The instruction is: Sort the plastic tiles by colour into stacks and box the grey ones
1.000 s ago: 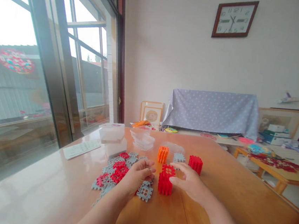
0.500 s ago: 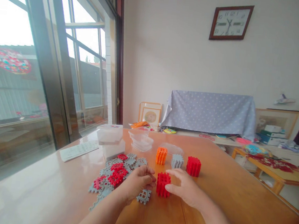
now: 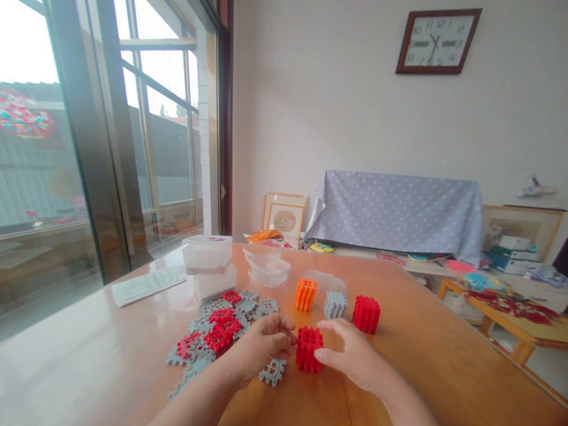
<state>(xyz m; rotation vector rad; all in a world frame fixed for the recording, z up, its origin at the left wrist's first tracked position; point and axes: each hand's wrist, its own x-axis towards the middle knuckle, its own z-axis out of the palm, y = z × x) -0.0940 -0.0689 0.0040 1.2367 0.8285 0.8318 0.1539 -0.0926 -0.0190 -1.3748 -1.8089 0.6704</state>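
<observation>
Your left hand (image 3: 267, 347) hides part of the pile (image 3: 222, 321), its grip impossible to tell. Your right hand (image 3: 353, 355), spread wide, flanks the near red stack (image 3: 309, 351), whose top now sits level, unlike a second ago.

Whether the left hand (image 3: 267, 351) or right hand (image 3: 354, 359) touches the near red tile stack (image 3: 308, 350) cannot be told. Left of that stack, the left forearm (image 3: 198, 399), cut off by the bottom edge, hides part of the tile pile (image 3: 221, 333); print on the leaflet (image 3: 147, 285) is too small to read. Behind the stack, the spotted cloth (image 3: 399, 214) hides what it drapes.
</observation>
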